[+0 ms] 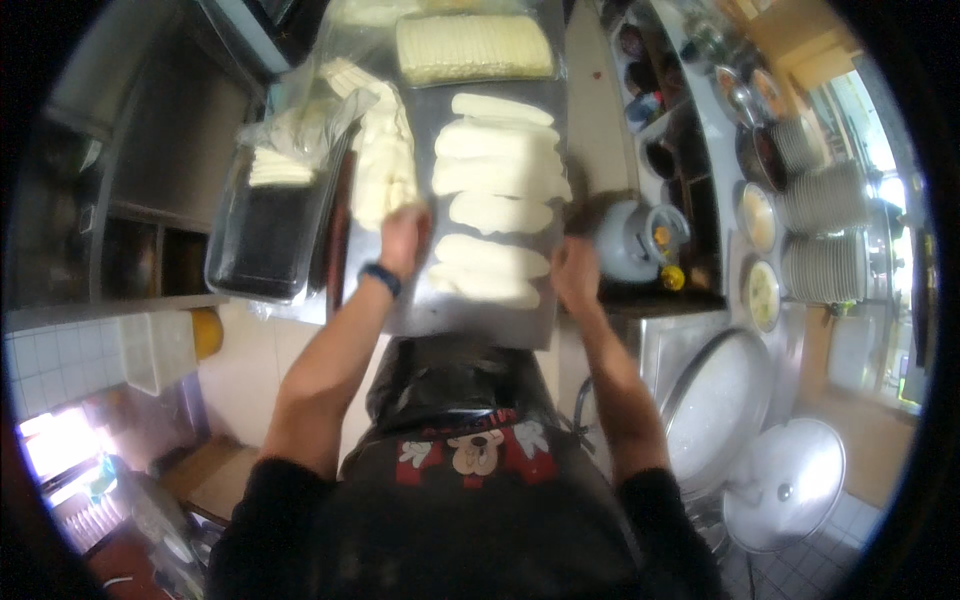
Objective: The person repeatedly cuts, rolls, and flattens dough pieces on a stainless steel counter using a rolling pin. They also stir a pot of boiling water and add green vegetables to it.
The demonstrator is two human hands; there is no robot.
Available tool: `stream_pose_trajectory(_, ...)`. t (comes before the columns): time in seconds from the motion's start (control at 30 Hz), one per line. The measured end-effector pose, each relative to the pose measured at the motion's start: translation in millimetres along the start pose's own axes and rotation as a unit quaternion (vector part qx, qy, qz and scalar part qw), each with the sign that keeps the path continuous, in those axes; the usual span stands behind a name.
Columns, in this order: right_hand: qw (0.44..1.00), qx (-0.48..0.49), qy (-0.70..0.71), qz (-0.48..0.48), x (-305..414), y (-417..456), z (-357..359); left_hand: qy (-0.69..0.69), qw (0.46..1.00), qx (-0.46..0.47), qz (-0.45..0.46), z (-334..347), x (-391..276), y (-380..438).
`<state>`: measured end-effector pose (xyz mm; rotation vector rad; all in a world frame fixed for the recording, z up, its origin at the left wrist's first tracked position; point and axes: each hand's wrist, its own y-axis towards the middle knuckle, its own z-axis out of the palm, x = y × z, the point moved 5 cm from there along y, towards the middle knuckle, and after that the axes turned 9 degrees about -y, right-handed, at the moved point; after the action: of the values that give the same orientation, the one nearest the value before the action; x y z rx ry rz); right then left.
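Several flat, pale dough strips (495, 169) lie crosswise in a column on a metal worktable (469, 326) in front of me. My left hand (403, 238), with a dark band on its wrist, is at the near end of a long folded mass of dough (382, 161). Its fingers are curled and blurred, so any hold on the dough is unclear. At the table's right edge, my right hand (576, 271) is beside the right end of the nearer strips (491, 262). Its fingers are bent, and their tips are hard to make out.
A ridged block of sliced dough (474, 49) sits at the table's far end. To the left, a dark tray (262, 232) holds pale strips partly under clear plastic (307, 131). A gas cylinder (630, 240), stacked plates (823, 195) and a large round pan (720, 409) are on the right.
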<state>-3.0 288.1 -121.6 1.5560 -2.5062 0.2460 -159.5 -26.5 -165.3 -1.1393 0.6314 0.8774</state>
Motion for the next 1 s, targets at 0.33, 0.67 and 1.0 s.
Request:
stream_pose_trajectory(0.33, 0.991, 0.077, 0.089, 0.061, 21, -93, 53, -0.027, 0.986, 0.027, -0.165, -41, 55, -152)
stream_pose_trajectory(0.67, 0.820, 0.108, 0.324, -0.460, 236, -154, -102, -0.423, 0.866, 0.153, -0.217, -6, -27, -177)
stream_pose_trajectory(1.0, 0.797, 0.041, 0.336, -0.500, 289, -146, -167, -0.467, 0.853, 0.201, -0.117, -27, -92, -184)
